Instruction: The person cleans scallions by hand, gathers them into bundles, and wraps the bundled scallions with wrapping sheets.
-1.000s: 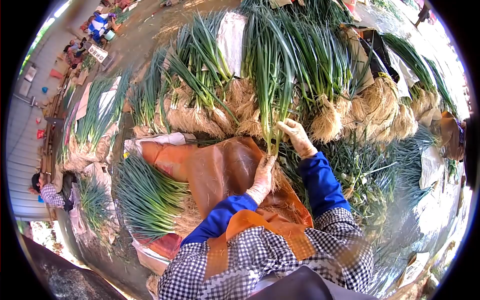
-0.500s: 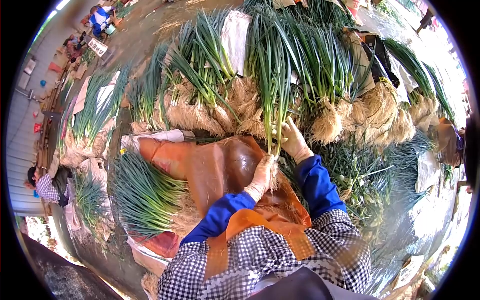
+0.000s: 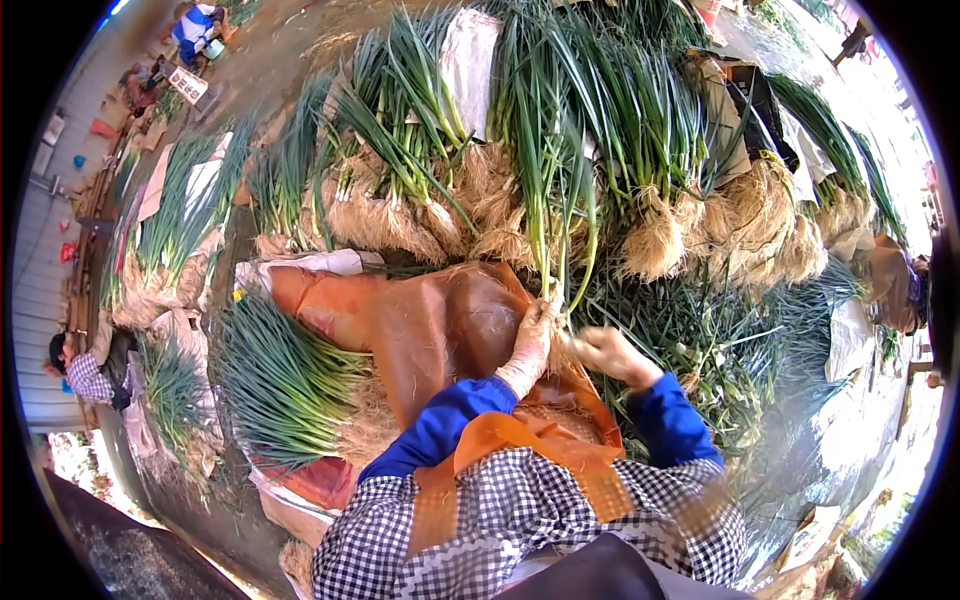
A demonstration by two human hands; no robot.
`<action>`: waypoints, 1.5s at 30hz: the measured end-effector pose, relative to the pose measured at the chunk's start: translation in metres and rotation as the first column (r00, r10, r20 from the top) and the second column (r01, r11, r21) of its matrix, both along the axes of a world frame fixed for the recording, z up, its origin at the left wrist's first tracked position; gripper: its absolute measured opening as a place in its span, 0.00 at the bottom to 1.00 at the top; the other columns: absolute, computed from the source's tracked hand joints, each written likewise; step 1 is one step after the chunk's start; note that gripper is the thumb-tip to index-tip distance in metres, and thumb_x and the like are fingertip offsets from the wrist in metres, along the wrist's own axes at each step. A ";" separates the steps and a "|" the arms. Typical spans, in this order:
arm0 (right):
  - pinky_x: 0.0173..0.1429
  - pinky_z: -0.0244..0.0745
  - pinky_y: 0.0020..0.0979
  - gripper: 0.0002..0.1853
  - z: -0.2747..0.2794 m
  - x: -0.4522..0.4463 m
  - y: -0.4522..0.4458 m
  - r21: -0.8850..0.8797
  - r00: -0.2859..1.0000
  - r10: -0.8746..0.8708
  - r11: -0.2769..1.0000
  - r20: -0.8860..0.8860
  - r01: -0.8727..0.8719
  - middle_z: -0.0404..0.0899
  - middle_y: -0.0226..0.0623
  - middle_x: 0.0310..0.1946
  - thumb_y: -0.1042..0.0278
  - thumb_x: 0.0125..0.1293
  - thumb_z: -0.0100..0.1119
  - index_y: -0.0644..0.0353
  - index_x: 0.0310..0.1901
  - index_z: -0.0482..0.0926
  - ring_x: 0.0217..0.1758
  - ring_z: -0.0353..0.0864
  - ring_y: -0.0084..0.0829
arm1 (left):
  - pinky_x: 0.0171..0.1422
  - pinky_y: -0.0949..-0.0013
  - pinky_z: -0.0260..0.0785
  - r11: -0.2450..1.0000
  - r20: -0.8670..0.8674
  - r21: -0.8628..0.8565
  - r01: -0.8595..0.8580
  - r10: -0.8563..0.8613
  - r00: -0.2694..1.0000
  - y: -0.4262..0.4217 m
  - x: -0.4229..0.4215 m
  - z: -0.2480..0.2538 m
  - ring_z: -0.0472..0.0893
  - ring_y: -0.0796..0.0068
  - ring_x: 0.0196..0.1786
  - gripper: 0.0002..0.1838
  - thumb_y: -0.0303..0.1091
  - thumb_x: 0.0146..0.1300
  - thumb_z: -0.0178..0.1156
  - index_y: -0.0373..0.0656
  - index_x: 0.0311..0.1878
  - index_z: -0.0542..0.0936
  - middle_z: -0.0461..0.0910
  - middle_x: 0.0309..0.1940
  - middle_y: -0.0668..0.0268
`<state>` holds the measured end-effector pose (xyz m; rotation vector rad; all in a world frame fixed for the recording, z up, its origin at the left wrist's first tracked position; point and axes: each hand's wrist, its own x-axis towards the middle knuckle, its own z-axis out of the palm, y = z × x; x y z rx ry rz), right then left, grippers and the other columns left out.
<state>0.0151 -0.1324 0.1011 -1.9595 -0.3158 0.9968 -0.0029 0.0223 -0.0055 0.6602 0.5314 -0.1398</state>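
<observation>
My left hand (image 3: 532, 335), in a pale glove, is closed round the lower ends of a few long scallions (image 3: 543, 235) held over my lap. Their green leaves point away from me, and pale roots hang below the grip. One stalk bends out to the right. Close by on the right, my right hand (image 3: 612, 357) is curled, its fingertips blurred near the root ends; whatever they pinch is too smeared to make out. A brown apron (image 3: 430, 325) covers my knees. To the left lies a pile of scallions (image 3: 285, 375) with roots facing me.
Bundles of scallions with bushy roots (image 3: 655, 240) stand in a row ahead. Loose green leaves (image 3: 700, 340) litter the ground at right. A person in a checked top (image 3: 90, 378) sits at far left; another person in blue (image 3: 193, 35) is at upper left.
My right hand has come down and right, from beside the stalks to near the root ends, its fingers now curled. One stalk has bent outward to the right. The left hand keeps its grip.
</observation>
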 end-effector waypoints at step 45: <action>0.37 0.76 0.30 0.19 -0.076 0.056 -0.030 -0.354 0.885 -0.140 0.880 0.444 0.316 0.82 0.31 0.33 0.51 0.67 0.49 0.56 0.47 0.80 0.34 0.79 0.27 | 0.23 0.79 0.61 0.918 0.029 -0.290 0.270 -0.274 0.961 0.036 -0.004 0.035 0.66 0.80 0.20 0.12 0.35 0.66 0.44 0.37 0.44 0.71 0.70 0.26 0.68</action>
